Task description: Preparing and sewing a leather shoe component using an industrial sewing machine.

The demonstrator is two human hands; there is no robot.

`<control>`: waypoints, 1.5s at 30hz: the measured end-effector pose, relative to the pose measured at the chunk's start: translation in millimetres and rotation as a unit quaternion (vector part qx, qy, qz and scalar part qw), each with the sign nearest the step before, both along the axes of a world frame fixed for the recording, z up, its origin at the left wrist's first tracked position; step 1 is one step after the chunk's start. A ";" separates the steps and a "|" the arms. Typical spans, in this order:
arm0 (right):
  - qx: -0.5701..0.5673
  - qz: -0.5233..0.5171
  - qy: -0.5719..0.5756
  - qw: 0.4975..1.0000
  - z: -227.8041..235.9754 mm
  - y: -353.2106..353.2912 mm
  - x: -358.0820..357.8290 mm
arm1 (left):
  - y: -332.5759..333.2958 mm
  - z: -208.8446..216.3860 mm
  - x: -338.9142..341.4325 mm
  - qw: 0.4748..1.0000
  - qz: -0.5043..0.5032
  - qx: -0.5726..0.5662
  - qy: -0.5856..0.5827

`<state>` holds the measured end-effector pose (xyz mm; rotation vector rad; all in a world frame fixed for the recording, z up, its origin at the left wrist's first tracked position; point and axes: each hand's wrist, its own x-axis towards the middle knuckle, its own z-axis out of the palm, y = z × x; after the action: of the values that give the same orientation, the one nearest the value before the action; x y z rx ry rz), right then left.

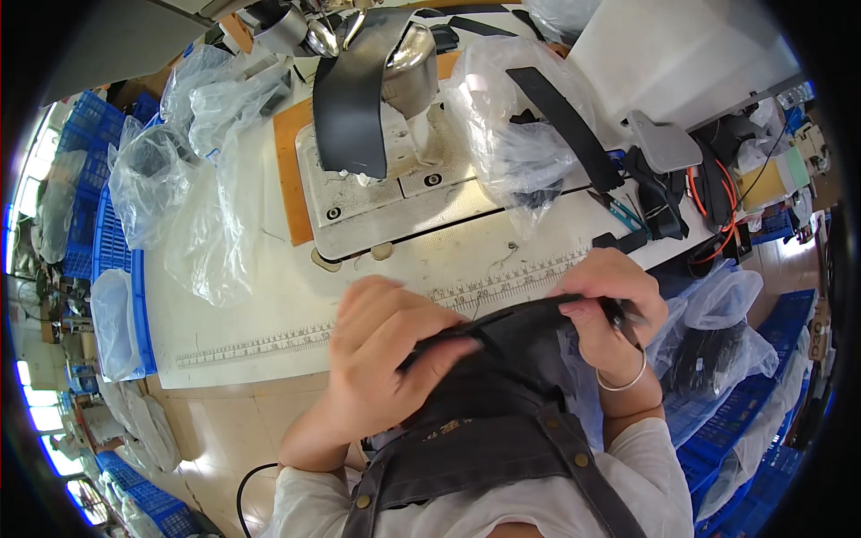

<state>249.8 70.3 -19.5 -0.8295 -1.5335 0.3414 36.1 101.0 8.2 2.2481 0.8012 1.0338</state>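
Between my two hands stretches a black flexible strip [529, 314], held above the front edge of the table, close to my dark apron [489, 448]. My left hand [386, 350] pinches its left end between thumb and fingers. My right hand [619, 309] is closed on the other end. A dark, partly shiny object [621, 319] also shows in the right palm, mostly covered by the fingers, so I cannot tell its kind. Beyond the hands stands a sewing machine [359, 211] with a wide black panel [348, 117] hanging over its metal arm.
A printed ruler scale [260, 348] runs along the table's front edge. Clear plastic bags [224, 206] lie left, and another bag [502, 117] with a black strip [565, 121] lies right of the machine. Teal-handled snips [625, 213] rest at right. Blue crates [753, 421] flank the table.
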 end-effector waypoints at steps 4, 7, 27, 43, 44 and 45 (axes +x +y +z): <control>-0.176 -0.098 -0.145 0.969 17.4 -3.5 2.7 | -6.0 -4.4 -4.9 0.926 0.178 0.317 0.101; -0.133 -0.068 -0.056 0.987 19.2 -10.1 -2.7 | -5.9 -8.6 -4.8 0.848 0.240 0.456 0.121; -0.017 -0.090 -0.144 0.985 7.2 -11.7 -48.3 | -15.8 1.6 -8.9 0.816 0.139 0.520 0.209; -0.020 0.020 0.107 0.994 -11.4 -1.7 -11.3 | -16.9 -3.3 -8.9 0.806 0.189 0.532 0.178; -0.020 0.015 0.105 0.994 -5.4 -0.6 -9.2 | -22.4 0.0 -12.9 0.824 0.155 0.506 0.200; -0.065 0.006 0.066 0.996 3.9 -0.6 -7.8 | -24.4 1.4 -14.5 0.840 0.121 0.480 0.222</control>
<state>242.0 69.7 -15.6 -0.8812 -1.4052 0.4989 21.5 76.5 9.6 3.4103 0.8783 1.2128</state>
